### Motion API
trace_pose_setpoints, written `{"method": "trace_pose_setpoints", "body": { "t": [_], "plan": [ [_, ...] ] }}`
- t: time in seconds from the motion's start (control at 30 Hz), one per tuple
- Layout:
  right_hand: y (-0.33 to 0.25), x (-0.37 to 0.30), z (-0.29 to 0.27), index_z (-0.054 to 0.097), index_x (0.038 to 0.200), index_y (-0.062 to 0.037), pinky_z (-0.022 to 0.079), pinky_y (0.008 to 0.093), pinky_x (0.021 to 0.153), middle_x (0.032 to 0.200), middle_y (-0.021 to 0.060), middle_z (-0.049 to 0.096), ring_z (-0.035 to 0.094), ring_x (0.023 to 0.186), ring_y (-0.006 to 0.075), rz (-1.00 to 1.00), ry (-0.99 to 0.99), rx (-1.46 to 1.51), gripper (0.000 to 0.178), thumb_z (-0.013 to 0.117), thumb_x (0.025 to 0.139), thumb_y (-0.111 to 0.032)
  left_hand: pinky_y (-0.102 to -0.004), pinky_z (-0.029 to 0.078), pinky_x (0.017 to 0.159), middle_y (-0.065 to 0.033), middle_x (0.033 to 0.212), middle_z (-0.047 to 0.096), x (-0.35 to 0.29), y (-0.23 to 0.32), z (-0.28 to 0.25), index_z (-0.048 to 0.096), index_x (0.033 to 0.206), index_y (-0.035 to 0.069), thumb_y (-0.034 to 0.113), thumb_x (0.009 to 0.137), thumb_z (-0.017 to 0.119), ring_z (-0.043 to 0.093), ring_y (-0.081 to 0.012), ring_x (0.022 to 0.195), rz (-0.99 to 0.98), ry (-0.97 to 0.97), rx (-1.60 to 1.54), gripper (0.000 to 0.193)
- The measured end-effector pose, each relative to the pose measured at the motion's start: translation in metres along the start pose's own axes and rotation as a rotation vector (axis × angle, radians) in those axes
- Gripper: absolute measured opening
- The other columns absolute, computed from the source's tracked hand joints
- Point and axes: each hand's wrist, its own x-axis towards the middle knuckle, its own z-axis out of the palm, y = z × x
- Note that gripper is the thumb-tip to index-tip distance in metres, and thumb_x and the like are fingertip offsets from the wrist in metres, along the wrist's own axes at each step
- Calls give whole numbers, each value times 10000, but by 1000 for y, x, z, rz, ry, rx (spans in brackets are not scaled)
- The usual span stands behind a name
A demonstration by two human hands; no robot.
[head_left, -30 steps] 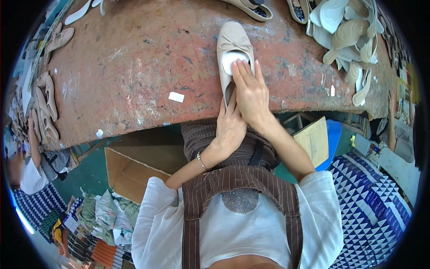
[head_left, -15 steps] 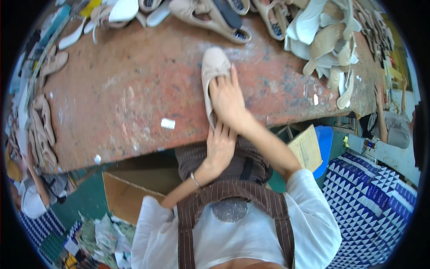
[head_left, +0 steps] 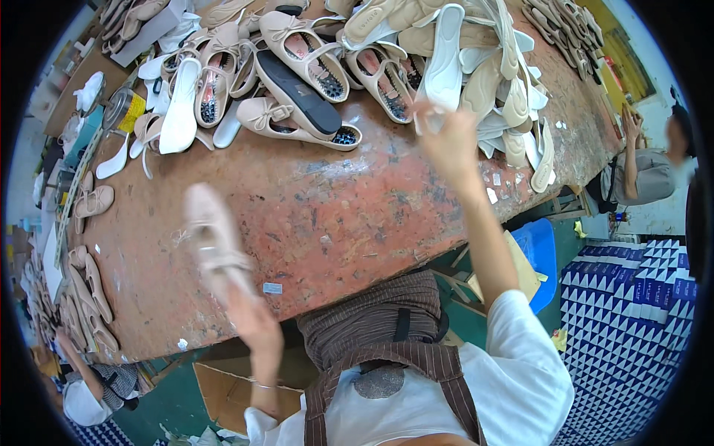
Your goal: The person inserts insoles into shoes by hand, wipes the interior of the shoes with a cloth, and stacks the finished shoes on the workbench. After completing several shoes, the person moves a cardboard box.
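Note:
My left hand (head_left: 254, 321) is closed on the heel end of a beige flat shoe (head_left: 216, 234) with a strap. It holds the shoe over the left part of the worn red-brown table (head_left: 335, 223); shoe and hand are blurred by motion. My right hand (head_left: 450, 141) has its arm stretched out to the far side, at the lower end of a white insole (head_left: 444, 63). Its fingers are smeared, so whether they grip the insole does not show. Around that insole lies a heap of beige and white insoles (head_left: 483, 85).
Several beige shoes (head_left: 301, 56) and a dark-soled shoe (head_left: 297, 97) lie along the far side. More shoes (head_left: 93, 290) line the left edge. Below the table are a cardboard box (head_left: 230, 394) and a blue bin (head_left: 537, 256). Other people sit at left and right.
My hands have parted. The left has carried the shoe leftward from the table's middle; the right has come out of the shoe and gone up and right to the insoles. The view has shifted.

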Motion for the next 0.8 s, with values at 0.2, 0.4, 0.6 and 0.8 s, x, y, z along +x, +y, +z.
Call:
{"method": "trace_pose_setpoints", "body": {
  "t": [0.2,0.4,0.6,0.8],
  "plan": [
    [109,133,5,630,1130,-1,498,503,860,1093,249,619,630,1013,426,8,479,-500,457,726,847,-347,-512,250,1157,-241,1488,415,174,58,10,483,1419,16,208,943,595,333,-415,1404,-41,332,88,526],
    [99,141,23,594,1197,-44,388,511,991,1187,237,574,549,1135,436,88,309,-514,704,851,685,-453,-565,495,965,-287,1559,225,272,166,138,474,1421,123,370,771,780,243,-506,1415,9,-120,115,760],
    [121,145,24,634,1147,-112,386,505,996,1175,259,574,534,1144,428,111,350,-519,619,854,669,-438,-483,406,1092,-338,1427,442,266,126,122,540,1346,-52,218,831,676,424,-459,1338,57,40,-161,597],
    [111,106,-9,599,782,-51,488,375,883,1228,158,656,620,1100,288,-644,600,-10,130,724,774,-86,-524,598,894,-217,1287,596,181,61,-12,504,1293,-75,227,1043,363,639,-354,1118,-686,26,-1623,417]
  ]
}}
